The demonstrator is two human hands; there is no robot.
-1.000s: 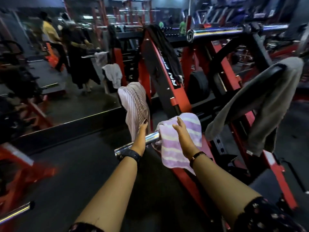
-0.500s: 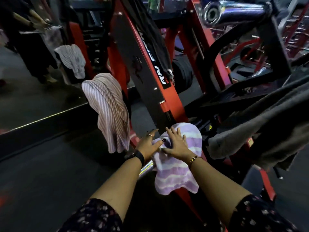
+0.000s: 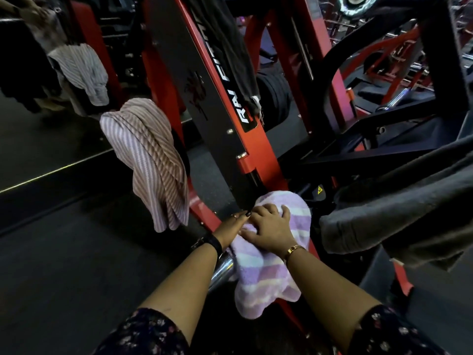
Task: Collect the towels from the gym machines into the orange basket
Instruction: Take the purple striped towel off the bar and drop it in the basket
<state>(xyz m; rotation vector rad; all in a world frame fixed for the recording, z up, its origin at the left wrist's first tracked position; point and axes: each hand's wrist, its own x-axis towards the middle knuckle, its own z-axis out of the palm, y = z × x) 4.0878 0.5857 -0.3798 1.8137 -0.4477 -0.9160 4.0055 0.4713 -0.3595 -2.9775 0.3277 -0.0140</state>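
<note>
Dark flooring [image 3: 64,252] runs under a red and black gym machine [image 3: 217,111]. A purple striped towel [image 3: 263,280] hangs over the machine's chrome bar [image 3: 222,266]. The right hand [image 3: 271,226] lies on top of it, fingers bent and digging into the cloth. The left hand [image 3: 234,225] touches the towel's left edge with fingers nearly straight and close together. A brown striped towel [image 3: 153,162] hangs at left, and a grey towel [image 3: 396,208] at right.

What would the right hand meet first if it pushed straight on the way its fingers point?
Probably the machine's black panel, just beyond the striped purple towel the right hand grips; depth is unclear.
</note>
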